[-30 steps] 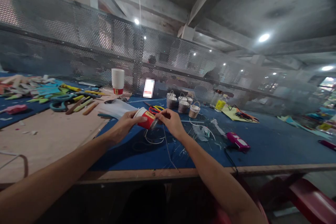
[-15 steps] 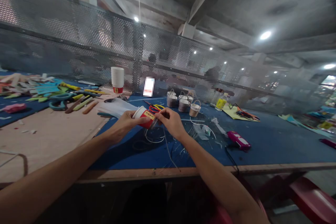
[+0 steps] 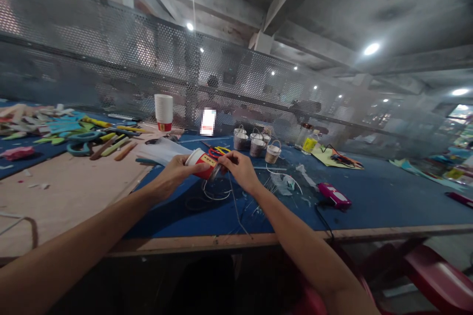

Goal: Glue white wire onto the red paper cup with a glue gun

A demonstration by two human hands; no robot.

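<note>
My left hand [image 3: 176,171] is wrapped around a red and white paper cup [image 3: 205,160], which is tipped on its side above the blue table. At the cup's base, to the right, my right hand [image 3: 239,167] pinches a thin grey cord [image 3: 235,203]. Strands of it lie around the bottom end of the cup, and a length trails down to the table's front edge. Its exact path under the fingertips is hidden. Just behind the cup lie scissors [image 3: 218,151] with red and yellow handles. Below it a loop of white cord [image 3: 218,198] rests on the table.
Several small cord-wrapped baskets [image 3: 257,146] stand at the back, right of a bright phone screen [image 3: 208,122]. Stacked paper cups [image 3: 164,110] are at back left, near blue-handled scissors [image 3: 79,143]. A magenta device [image 3: 334,196] with a cable lies right; a bottle [image 3: 310,142] stands behind.
The view has shifted very slightly. Both hands keep their hold, and the fingers of my right hand have moved only a little at the cup's base.
</note>
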